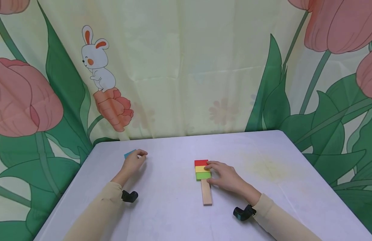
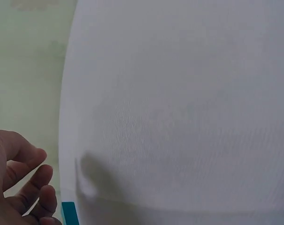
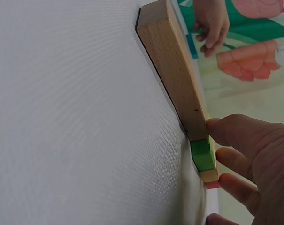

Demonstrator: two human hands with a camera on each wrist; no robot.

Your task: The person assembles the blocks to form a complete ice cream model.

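Red (image 1: 201, 163), yellow (image 1: 199, 169) and green (image 1: 202, 176) blocks lie one against another in a column on the table. A long plain wooden block (image 1: 206, 194) meets the green one at the near end. My right hand (image 1: 226, 176) touches the right side of this row, its thumb near where the green and wooden blocks meet and its fingertips by the yellow and red blocks. At the far left, my left hand (image 1: 134, 164) hovers beside a blue block (image 1: 129, 154), which it partly hides; nothing shows between the thumb and fingers (image 2: 44, 176).
A white cloth covers the table (image 1: 167, 187). Behind its far edge hangs a curtain (image 1: 186, 83) printed with tulips and a rabbit. Black wrist cameras sit on the left wrist (image 1: 130, 196) and the right wrist (image 1: 244, 212).
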